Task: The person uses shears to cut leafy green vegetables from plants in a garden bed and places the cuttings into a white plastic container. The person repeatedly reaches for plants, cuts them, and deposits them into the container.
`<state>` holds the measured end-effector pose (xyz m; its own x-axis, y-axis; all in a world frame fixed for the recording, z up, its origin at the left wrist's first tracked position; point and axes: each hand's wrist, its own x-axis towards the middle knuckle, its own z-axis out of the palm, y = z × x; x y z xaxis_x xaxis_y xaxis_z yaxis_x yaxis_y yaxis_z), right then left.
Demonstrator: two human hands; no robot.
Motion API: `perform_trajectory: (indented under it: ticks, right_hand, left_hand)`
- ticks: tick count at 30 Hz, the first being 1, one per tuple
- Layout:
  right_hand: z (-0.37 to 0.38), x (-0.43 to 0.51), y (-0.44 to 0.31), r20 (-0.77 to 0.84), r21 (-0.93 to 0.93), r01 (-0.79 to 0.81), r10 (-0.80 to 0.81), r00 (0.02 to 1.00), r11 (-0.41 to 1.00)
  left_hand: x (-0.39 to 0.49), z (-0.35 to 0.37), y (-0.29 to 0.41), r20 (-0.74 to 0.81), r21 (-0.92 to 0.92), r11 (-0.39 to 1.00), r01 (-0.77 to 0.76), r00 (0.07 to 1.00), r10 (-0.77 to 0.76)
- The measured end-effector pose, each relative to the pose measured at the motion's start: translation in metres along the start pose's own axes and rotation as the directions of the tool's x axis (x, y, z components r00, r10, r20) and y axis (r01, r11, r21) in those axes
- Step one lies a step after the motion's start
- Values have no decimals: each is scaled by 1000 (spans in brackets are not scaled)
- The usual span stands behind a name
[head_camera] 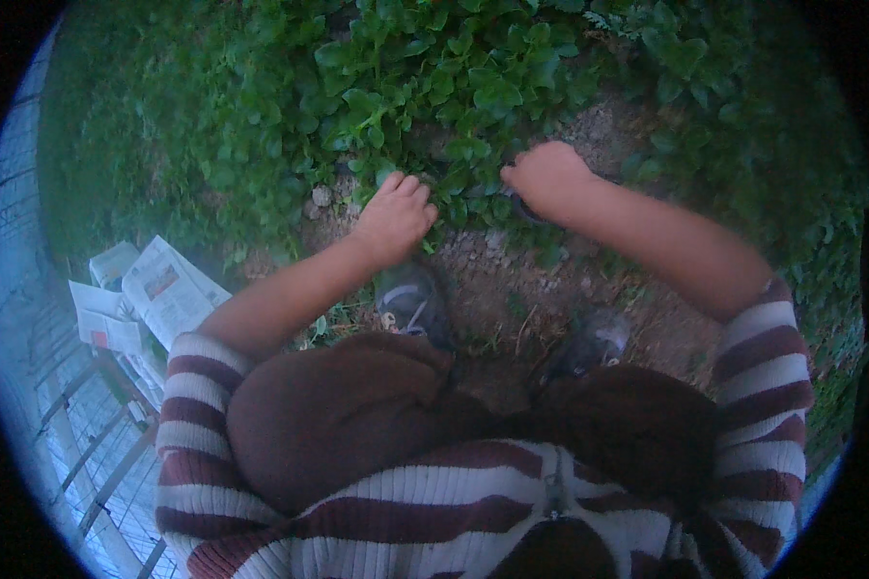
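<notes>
My left hand (398, 217) is low among the leaves at the near edge of a bed of green leafy plants (434, 87). Its fingers are bent, with a leaf beside the fingertips; whether they grip anything is hidden. To the right, my right hand (550, 177) is curled with its back towards me, beside a bare patch of soil (601, 134). A dark curved thing (525, 208) shows beneath this hand, too blurred to name or to tell if it is held. Between the hands stand low leafy stems (471, 174).
My shoes (409, 300) stand on brown, stony soil (492, 282). At left lie folded printed sheets like newspaper (170, 286), bearing writing, near a metal wire grid (94, 449). Pale stones (322, 195) lie left of my left hand. More foliage (789, 174) grows at right.
</notes>
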<state>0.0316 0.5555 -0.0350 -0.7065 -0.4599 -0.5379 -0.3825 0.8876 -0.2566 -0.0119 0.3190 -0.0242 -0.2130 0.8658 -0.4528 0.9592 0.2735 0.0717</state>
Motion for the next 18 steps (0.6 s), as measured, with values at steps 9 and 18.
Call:
perform_trajectory:
  ticks: [9, 18]
  right_hand:
    - [-3, -55, 32, 80, 263, -133, 116, 990, 956]
    - [2, -119, 74, 171, 928, -299, 461, 871, 222]
  left_hand:
    - [-12, -18, -21, -216, -174, 984, 32, 974, -70]
    - [-44, -48, -53, -199, -813, 558, 166, 822, -534]
